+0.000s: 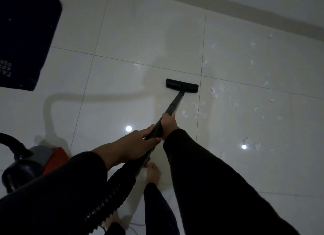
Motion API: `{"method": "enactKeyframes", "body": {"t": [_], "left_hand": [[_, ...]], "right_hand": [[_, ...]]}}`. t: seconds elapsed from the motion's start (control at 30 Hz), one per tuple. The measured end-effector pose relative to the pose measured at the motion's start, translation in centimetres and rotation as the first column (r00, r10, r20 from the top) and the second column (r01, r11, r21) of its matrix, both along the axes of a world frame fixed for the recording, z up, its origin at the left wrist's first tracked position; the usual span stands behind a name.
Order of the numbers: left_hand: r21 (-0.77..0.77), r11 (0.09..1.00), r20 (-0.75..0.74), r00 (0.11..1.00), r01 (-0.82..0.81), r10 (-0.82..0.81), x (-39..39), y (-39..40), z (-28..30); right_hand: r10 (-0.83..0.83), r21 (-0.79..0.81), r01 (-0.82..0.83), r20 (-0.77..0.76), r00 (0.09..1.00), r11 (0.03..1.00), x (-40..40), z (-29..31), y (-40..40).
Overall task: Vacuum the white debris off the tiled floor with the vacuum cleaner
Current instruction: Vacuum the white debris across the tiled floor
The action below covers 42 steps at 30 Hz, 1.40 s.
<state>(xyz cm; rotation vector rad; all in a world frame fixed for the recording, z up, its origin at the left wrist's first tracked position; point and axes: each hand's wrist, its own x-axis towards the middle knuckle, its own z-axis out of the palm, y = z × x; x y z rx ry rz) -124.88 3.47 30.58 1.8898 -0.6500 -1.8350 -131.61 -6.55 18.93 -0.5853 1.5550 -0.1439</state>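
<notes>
Both hands hold the black vacuum wand (175, 103). My right hand (168, 123) grips it further down, and my left hand (140, 143) grips the upper end where the ribbed hose (114, 196) joins. The flat black floor nozzle (182, 85) rests on the glossy white tiled floor (122, 42). White debris (214, 92) lies scattered just right of the nozzle and across the tiles further right, with more scraps (197, 110) beside the wand.
The vacuum body (33, 161), grey, red and black, sits at the lower left beside me. A dark mat (26, 33) lies at the upper left. A wall base (245, 12) runs along the top right. My bare feet (153, 171) stand under the wand.
</notes>
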Motion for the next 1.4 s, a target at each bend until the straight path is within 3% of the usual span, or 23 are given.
{"method": "enactKeyframes", "body": {"t": [0.73, 0.93, 1.1, 1.4], "left_hand": [[0.026, 0.989, 0.006, 0.99, 0.144, -0.144, 1.8, 15.0, 1.1], [0.026, 0.995, -0.017, 0.995, 0.096, -0.095, -1.0, 19.5, 1.6], [0.013, 0.986, 0.084, 0.982, 0.169, -0.169, -4.3, 22.1, 2.3], [-0.007, 0.997, 0.005, 0.997, 0.073, -0.073, -9.5, 22.8, 1.9]], "right_hand": [[-0.085, 0.047, 0.084, 0.031, 0.996, 0.995, 0.5, 1.8, 16.4], [-0.022, 0.025, 0.022, -0.003, 1.0, 0.999, -1.9, 2.2, 20.5], [-0.003, 0.016, 0.003, 0.01, 1.0, 1.0, -5.2, 2.9, 22.9], [-0.079, 0.034, 0.079, 0.019, 0.997, 0.996, -10.3, 2.4, 23.1]]}}
